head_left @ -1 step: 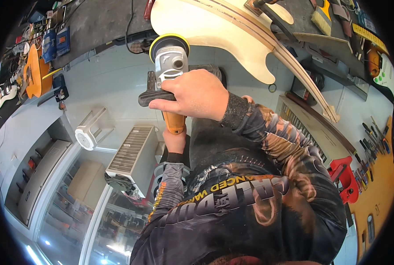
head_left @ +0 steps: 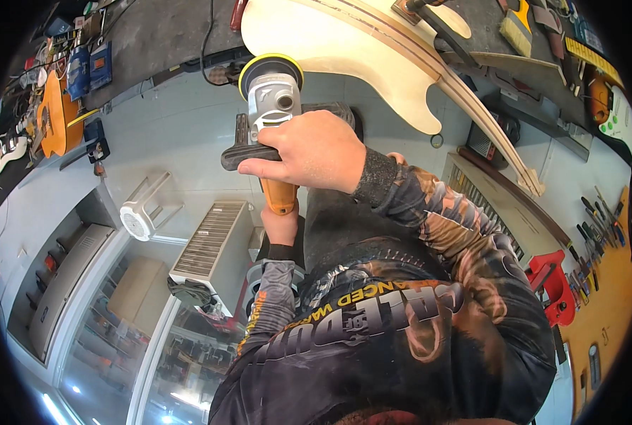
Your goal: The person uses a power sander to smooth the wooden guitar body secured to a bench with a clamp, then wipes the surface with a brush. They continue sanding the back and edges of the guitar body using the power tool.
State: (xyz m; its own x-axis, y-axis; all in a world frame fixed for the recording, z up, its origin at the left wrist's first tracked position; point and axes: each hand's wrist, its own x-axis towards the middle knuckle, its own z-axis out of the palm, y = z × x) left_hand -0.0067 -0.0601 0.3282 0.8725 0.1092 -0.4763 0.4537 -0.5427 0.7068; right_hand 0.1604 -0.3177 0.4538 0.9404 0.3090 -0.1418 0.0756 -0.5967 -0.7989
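Note:
I hold an angle grinder (head_left: 272, 95) with a silver head, orange body and black side handle (head_left: 237, 157). My right hand (head_left: 314, 151) is wrapped around that side handle; pale dust lies on its skin. Lower down, my left hand (head_left: 281, 225) is closed around the orange rear body, its fingers partly hidden. A round sanding pad (head_left: 271, 65) with a yellow rim is at the grinder's far end, tilted toward the lower left edge of a pale wooden guitar body (head_left: 344, 53). Whether pad and wood touch, I cannot tell. The long striped neck (head_left: 489, 131) runs out to the right.
A black clamp (head_left: 447, 32) sits on the guitar at the bench (head_left: 156, 42). A brush (head_left: 518, 28) lies far right. An orange guitar (head_left: 57, 117) and several tools stand left. Below are a white fan (head_left: 137, 221) and a grey slatted unit (head_left: 208, 241). A red tool (head_left: 553, 287) is right.

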